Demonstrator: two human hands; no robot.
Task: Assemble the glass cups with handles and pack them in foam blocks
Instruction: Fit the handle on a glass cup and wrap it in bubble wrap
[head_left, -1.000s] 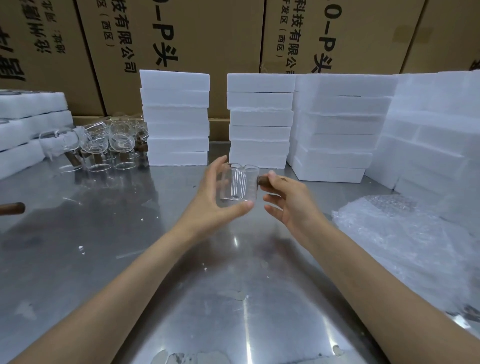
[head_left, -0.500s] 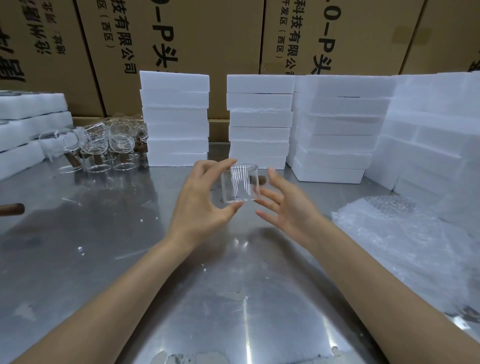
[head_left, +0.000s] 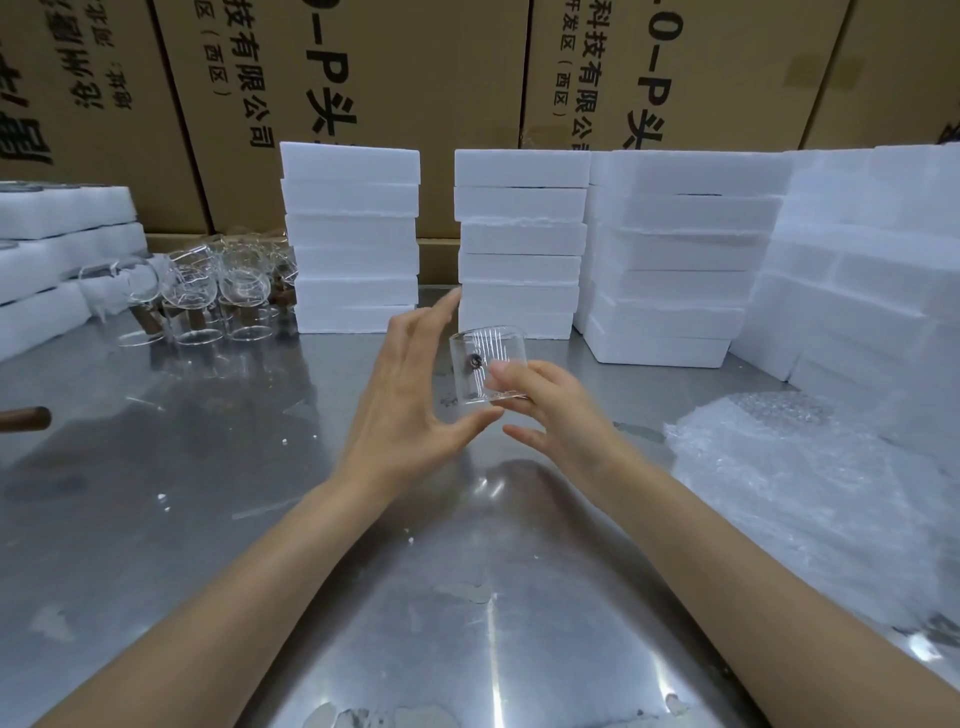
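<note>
A clear glass cup is held upright above the steel table, with a small dark round fitting showing on its wall. My left hand is at the cup's left side with straight fingers, its thumb touching the cup's underside. My right hand has its fingers curled against the lower right of the cup's wall. No handle shows on this cup. White foam blocks stand stacked behind, the nearest stack just beyond the cup.
Several assembled glass cups with brown handles cluster at back left beside another foam stack. A loose wooden handle lies at the left edge. Bubble wrap covers the right side. Cardboard boxes wall the back.
The cup has turned, so the dark fitting now faces me and the brown handle is out of sight. My right hand closed back onto the cup; my left fingers straightened.
</note>
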